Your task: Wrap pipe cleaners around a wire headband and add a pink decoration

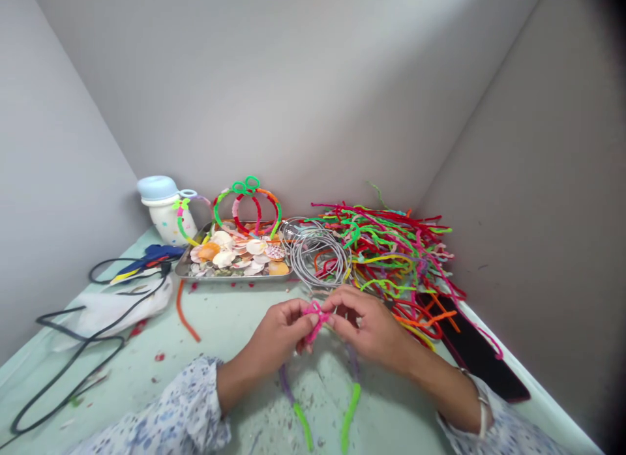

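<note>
My left hand [283, 328] and my right hand [366, 324] meet in front of me, and the fingertips of both pinch a twisted pink pipe cleaner [315, 318]. Below my hands hangs a curved band [323, 403] wrapped in purple and green pipe cleaner, its two ends resting on the pale green table [235, 324]. My fingers hide the joint where the pink piece meets the band.
Behind my hands stand a metal tray of seashells [235, 277], bare wire hoops [313, 256] and a heap of colored pipe cleaners [386, 253]. A blue glue gun [147, 261] with a black cord [73, 357] lies at left. A dark phone [469, 347] lies at right.
</note>
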Action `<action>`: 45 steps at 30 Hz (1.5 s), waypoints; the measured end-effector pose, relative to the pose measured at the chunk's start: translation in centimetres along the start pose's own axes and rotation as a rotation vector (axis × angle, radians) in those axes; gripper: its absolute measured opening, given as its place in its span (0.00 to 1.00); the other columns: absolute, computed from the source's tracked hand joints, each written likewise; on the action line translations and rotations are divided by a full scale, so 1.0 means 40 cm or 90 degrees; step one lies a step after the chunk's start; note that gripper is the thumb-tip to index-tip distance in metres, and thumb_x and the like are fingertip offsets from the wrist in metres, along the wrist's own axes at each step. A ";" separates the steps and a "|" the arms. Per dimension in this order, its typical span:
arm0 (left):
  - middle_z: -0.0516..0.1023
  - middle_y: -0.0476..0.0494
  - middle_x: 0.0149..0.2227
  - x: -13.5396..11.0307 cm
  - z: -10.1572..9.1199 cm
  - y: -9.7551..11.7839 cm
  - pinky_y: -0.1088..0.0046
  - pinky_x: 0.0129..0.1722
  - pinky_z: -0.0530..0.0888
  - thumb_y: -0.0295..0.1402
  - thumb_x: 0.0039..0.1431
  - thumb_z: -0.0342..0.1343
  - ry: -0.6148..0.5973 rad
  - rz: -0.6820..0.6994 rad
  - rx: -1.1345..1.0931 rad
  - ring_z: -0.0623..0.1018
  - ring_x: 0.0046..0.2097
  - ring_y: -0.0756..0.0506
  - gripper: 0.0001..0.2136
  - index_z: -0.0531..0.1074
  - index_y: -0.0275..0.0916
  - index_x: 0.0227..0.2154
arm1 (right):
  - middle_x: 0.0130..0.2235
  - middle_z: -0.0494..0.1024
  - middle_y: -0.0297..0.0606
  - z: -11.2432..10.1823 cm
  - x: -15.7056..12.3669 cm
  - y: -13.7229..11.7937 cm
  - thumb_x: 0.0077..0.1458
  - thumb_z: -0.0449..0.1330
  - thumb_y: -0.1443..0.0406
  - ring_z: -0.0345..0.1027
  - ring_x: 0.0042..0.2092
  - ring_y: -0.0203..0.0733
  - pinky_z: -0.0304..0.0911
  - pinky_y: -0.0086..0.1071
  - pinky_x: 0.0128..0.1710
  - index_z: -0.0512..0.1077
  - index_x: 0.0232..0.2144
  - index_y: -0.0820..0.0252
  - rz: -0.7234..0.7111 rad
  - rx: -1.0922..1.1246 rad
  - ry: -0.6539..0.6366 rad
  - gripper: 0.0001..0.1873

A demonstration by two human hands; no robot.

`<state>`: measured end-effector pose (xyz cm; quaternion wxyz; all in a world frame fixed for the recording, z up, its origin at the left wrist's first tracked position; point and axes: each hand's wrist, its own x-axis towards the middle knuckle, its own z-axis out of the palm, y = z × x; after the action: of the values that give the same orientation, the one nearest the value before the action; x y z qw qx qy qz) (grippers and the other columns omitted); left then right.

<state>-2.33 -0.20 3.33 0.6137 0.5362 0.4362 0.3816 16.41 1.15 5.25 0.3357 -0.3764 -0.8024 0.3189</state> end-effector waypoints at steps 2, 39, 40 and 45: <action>0.68 0.53 0.18 0.002 0.000 -0.002 0.79 0.20 0.60 0.38 0.55 0.57 -0.015 -0.020 -0.030 0.66 0.19 0.54 0.11 0.69 0.36 0.24 | 0.35 0.73 0.37 -0.004 -0.003 0.003 0.56 0.56 0.69 0.65 0.36 0.39 0.60 0.32 0.36 0.73 0.35 0.57 -0.075 -0.050 -0.007 0.06; 0.68 0.53 0.19 -0.003 0.002 -0.021 0.77 0.23 0.64 0.37 0.56 0.56 0.045 0.027 0.043 0.67 0.21 0.53 0.10 0.68 0.36 0.26 | 0.25 0.71 0.31 0.032 0.002 0.001 0.52 0.56 0.67 0.61 0.27 0.34 0.56 0.26 0.27 0.73 0.28 0.61 0.199 0.148 0.005 0.06; 0.68 0.53 0.19 -0.002 0.001 -0.022 0.77 0.23 0.64 0.37 0.56 0.56 0.043 0.023 0.042 0.67 0.21 0.53 0.10 0.68 0.36 0.26 | 0.26 0.71 0.32 0.033 0.002 0.000 0.52 0.56 0.67 0.62 0.28 0.34 0.57 0.26 0.28 0.73 0.28 0.61 0.177 0.121 0.019 0.06; 0.73 0.48 0.22 0.003 -0.007 -0.022 0.78 0.24 0.64 0.37 0.58 0.55 0.004 0.023 -0.026 0.67 0.23 0.53 0.10 0.71 0.34 0.29 | 0.23 0.69 0.30 0.031 0.003 0.011 0.53 0.55 0.66 0.61 0.25 0.33 0.56 0.26 0.26 0.72 0.29 0.60 0.203 0.134 0.015 0.06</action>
<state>-2.55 -0.10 2.43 0.6161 0.5304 0.4202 0.4031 15.57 1.16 4.24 0.3277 -0.4653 -0.6909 0.4458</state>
